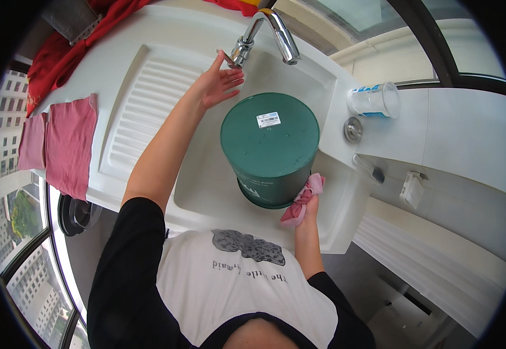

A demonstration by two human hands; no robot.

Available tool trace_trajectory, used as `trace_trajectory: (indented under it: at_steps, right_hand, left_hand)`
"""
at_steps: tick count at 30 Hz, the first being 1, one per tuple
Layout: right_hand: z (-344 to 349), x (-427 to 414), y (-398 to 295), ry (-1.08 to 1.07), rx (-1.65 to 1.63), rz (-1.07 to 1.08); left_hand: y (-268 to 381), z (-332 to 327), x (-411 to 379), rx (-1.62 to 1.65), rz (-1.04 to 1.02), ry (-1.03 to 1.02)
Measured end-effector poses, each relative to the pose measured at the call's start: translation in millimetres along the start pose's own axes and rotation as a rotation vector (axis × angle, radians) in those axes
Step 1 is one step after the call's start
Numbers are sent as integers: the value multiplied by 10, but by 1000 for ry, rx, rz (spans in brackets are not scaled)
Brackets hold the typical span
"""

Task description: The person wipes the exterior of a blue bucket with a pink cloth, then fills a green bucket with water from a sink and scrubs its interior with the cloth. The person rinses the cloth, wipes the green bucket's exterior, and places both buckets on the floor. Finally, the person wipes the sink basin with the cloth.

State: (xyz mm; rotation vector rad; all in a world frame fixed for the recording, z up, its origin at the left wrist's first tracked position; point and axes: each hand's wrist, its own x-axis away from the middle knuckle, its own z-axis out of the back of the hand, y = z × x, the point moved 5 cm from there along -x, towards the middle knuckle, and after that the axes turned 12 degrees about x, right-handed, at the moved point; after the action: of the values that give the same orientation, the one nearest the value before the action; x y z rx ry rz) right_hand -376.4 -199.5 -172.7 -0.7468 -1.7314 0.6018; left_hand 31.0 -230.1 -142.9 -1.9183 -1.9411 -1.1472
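A green bucket [270, 144] stands upside down in the white sink basin [200, 174], its base facing me with a printed label and a few water drops. My right hand [310, 207] grips a bunched pink cloth [302, 198] against the bucket's lower right side. At the chrome faucet [272, 32], my left hand [222, 83] is spread, with the thumb at the faucet's lever handle [230, 60]. No water can be seen coming from the spout.
Left of the basin is a ribbed washboard [152, 104]. Pink cloths [72, 144] drape over the counter's left edge, near red fabric [56, 61]. A clear plastic jar [373, 100] lies on the right ledge beside a metal sink strainer [353, 130]. A window frame [436, 48] rises behind.
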Motion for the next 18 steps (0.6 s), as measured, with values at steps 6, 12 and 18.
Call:
trace_trajectory:
  at_steps: [6,12,18]
  right_hand:
    - [209,-32,92,-24,-43,-16]
    - [-69,298,1,-72,-188,-29]
    - [88,232,190,-218,-189,-55]
  left_hand:
    - [-1203,860,65,-363,19,175]
    - [-2128,837,719,0,485,129]
    - [-2120,627,1005,446,333,16]
